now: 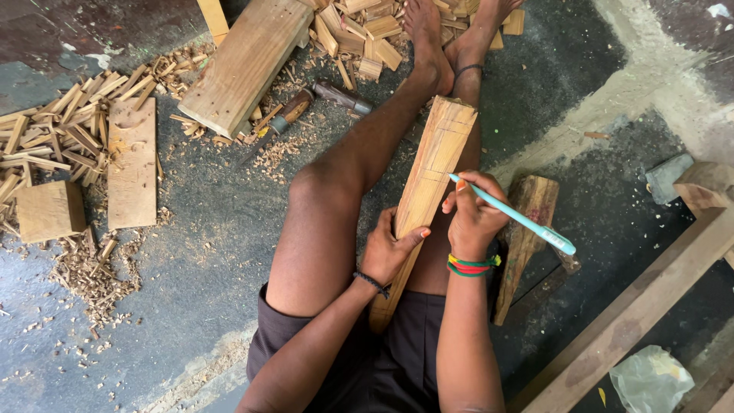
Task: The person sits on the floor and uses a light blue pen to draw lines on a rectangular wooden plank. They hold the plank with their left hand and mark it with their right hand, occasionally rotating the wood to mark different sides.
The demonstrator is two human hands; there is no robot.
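Plank (428, 172) of pale wood lies along the person's lap and legs, long axis running from the waist away toward the feet, tilted a little to the right at its far end. Near end is tucked against the dark shorts (397, 344); far end sits by the right ankle.

Left hand (388, 248) is wrapped round the plank's left edge near the lower third, fingers curled under, thumb laid across the top face. Closed grip, steadying it.

Right hand (472, 218) sits just right of the plank at about mid-length, closed on a light blue pen (511, 213). Pen tip points up-left and meets the plank's right edge; its cap end sticks out to the right, clear of the wood.

Both hands are on the near half. Far half of the plank is bare and lies straight ahead of them, along the grain.

Wood chips (92, 268), offcut boards (131, 162) and a chisel (287, 118) lie on the floor (214, 252) to the left, well apart from the hands.
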